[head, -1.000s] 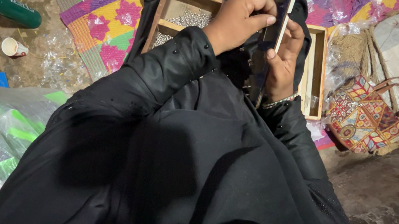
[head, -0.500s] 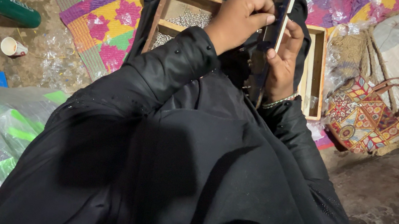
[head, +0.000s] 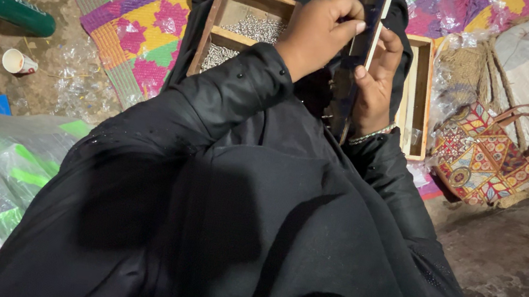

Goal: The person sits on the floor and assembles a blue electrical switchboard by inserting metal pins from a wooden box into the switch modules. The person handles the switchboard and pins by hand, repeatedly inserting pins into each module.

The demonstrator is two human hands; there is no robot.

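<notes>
Both hands worked one dark strip (head: 362,44) above the lap: right hand (head: 378,82) gripped it upright, left hand (head: 321,28) pinched a small piece against it. Wooden tray (head: 217,19) beyond held many silvery pieces, so much seemingly remained.

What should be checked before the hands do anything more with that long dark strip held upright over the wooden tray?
1. Right hand grips the long dark strip with a pale edge: ok.
2. Left hand pinches at the strip's edge: ok.
3. Something held between the left fingertips: cannot tell.
4. Wooden compartment tray lies below the hands: ok.
5. Small silvery metal pieces in the tray: ok.
6. Patterned handbag lies apart from the hands: ok.
</notes>
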